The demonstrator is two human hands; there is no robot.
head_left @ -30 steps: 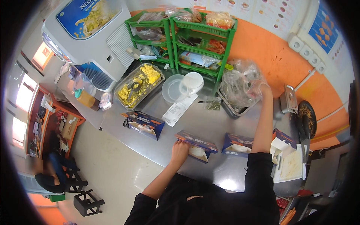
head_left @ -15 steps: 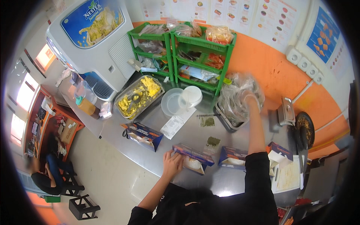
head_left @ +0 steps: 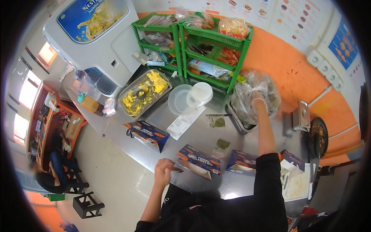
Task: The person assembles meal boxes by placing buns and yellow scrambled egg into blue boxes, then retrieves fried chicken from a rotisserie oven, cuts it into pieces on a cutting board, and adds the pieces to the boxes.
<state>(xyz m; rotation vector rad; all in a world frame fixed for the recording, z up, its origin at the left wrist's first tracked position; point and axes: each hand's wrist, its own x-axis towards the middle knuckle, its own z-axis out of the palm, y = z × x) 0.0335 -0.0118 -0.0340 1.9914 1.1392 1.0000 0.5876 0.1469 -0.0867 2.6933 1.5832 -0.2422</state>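
My left hand [head_left: 163,172] is closed, with a small dark brown thing [head_left: 177,169] at its fingertips; its kind is unclear. Just to its right lies a dark blue and orange cardboard food box [head_left: 201,159], its white inside showing at the near side. My right hand [head_left: 257,101] reaches into a large clear plastic bag [head_left: 247,89], whose folds hide the fingers. Beneath the bag is a metal tray [head_left: 239,123]. More boxes of the same kind lie along the counter, one on the left [head_left: 148,133] and one to the right [head_left: 241,161].
A metal tray of yellow scrambled food [head_left: 131,110], clear plastic tubs [head_left: 179,99] and a paper receipt [head_left: 184,123] lie mid-counter. Two small bags of green flakes [head_left: 222,144] are nearby. Green racks [head_left: 212,57] stand behind; a cutting board [head_left: 297,185] is at right. Someone sits at far left.
My left hand has drawn back left off the middle box, now with a dark brown thing at its fingers. My right hand stays at the plastic bag. The view has shifted slightly.
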